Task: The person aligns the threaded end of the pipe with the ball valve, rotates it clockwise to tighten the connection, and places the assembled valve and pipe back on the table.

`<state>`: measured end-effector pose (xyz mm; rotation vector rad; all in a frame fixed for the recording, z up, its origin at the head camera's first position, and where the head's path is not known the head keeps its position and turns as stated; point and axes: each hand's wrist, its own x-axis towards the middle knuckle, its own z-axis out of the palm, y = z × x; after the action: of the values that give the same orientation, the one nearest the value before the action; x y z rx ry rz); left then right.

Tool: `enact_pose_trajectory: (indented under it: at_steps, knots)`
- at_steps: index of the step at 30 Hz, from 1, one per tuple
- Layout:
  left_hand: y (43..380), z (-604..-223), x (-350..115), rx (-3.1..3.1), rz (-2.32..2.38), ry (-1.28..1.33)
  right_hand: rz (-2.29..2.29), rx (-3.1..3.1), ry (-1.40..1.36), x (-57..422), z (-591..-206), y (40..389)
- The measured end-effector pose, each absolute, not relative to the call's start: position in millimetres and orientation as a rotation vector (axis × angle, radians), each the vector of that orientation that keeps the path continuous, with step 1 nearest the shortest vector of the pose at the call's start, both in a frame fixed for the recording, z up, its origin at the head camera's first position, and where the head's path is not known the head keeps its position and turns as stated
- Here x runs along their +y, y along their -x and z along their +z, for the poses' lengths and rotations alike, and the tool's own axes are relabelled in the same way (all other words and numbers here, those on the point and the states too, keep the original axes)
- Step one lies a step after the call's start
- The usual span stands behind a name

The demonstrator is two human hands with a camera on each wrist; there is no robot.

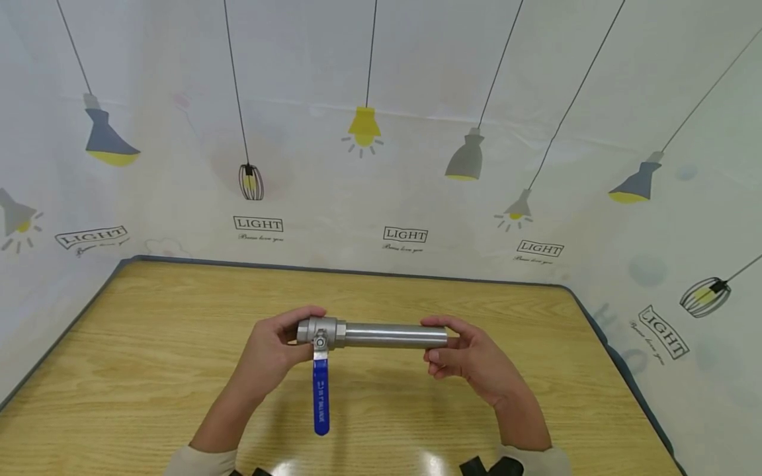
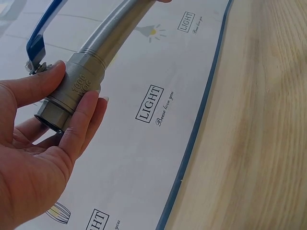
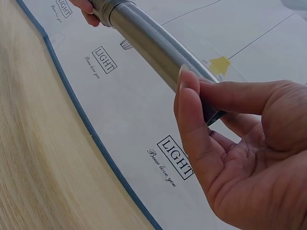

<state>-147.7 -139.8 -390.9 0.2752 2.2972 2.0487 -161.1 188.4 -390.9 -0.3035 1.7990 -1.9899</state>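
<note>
A steel ball valve with a blue lever handle is joined to a straight steel pipe, held level above the table. My left hand grips the valve body at its free end, thumb on one side and fingers on the other. In the left wrist view, the valve body has raised lettering, and its open hex end faces the palm. My right hand pinches the pipe's far end between thumb and fingers. The right wrist view has the pipe running from those fingertips up to the valve.
Below the hands lies a wood-grain table with a dark blue edge strip. A white curtain printed with hanging lamps surrounds its back and sides. Black straps show near the cuffs at the bottom.
</note>
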Motion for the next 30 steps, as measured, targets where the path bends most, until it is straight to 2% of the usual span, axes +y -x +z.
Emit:
enact_pose_trajectory:
  at_steps: [30]
  knots:
    - [145.0,-388.9,-138.2,2.285,2.076,-0.29,-1.979,1.766,0.297,188.8,-388.5,161.2]
